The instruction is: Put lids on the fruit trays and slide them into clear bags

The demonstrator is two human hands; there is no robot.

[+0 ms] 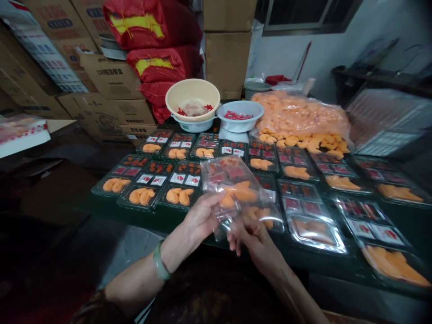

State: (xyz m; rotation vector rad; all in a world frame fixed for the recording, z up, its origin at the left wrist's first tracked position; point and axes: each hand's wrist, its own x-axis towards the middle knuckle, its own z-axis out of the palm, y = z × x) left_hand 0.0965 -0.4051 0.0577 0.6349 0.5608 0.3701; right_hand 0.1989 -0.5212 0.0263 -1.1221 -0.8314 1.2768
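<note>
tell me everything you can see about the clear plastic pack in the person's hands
The clear plastic pack is glossy, crinkled, see-through film, loose at its lower corner. Inside are orange pieces and dark red printed sachets. It is held up tilted above the table's trays, with the left hand gripping its left side and the right hand at its lower edge.

pretty dim in here, bottom left goes nearly black, glare bounces off the clear bag (232,189) and tray lids (312,234), and my wide lens bends the edges.
</note>
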